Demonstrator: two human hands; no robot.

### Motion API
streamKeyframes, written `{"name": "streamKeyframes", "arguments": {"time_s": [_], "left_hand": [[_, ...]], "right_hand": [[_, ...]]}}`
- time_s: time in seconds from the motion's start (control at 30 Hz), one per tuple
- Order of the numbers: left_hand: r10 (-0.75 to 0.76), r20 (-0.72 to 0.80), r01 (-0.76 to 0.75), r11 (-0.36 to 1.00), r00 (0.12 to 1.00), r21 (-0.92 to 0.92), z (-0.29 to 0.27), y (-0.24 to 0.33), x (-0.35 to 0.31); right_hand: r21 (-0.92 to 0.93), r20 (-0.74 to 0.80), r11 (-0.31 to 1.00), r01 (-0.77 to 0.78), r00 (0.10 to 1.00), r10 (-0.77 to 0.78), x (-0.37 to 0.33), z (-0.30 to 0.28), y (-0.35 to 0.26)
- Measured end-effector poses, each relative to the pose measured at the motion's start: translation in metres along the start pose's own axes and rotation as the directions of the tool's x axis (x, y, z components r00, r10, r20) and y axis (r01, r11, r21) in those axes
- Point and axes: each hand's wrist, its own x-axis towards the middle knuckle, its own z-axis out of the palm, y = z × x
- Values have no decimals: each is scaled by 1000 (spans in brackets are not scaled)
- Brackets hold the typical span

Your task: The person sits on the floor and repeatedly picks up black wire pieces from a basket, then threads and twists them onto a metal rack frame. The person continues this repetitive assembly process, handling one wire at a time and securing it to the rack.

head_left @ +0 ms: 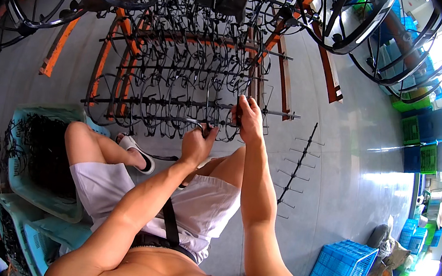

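Observation:
My left hand (pixel 196 145) is closed, fingers curled around a thin black curved strip (pixel 166 158) whose end shows to the left of the wrist. Farther forward and to the right, my right hand (pixel 249 120) pinches a small dark upright piece (pixel 239 111) beside the nearest rack bar. Both hands are at the front edge of a rack crowded with black hoop-shaped parts (pixel 185 67). These hang in rows from dark horizontal hooked bars (pixel 154 100). Fingers and overlapping hoops hide the exact shape of what each hand holds.
Orange posts (pixel 58 46) carry the rack, and large black hoops (pixel 348 43) overhang it. A hooked black rod (pixel 299 167) lies on the floor to the right. Teal crates (pixel 71 208) with black parts stand at left, a blue crate (pixel 334 273) at lower right.

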Motion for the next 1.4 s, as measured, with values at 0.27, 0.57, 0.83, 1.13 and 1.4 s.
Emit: {"name": "streamKeyframes", "arguments": {"time_s": [0.27,0.57,0.83,1.13,1.4], "left_hand": [[26,34,-28,999,999,42,-2,-1,0],[104,12,-105,990,994,96,3,-1,9],[128,-54,-124,990,990,66,2,1,10],[84,53,-88,993,995,83,-3,-4,0],[157,109,-81,860,982,-504,-57,46,-57]], "right_hand": [[66,18,996,66,998,-67,-3,-2,6],[-22,73,996,-85,994,86,-18,-14,-7],[-109,15,988,-112,993,115,-25,-19,-13],[-435,-87,901,12,995,-56,-28,-10,-20],[-54,634,978,203,763,-123,-138,20,-4]]}}
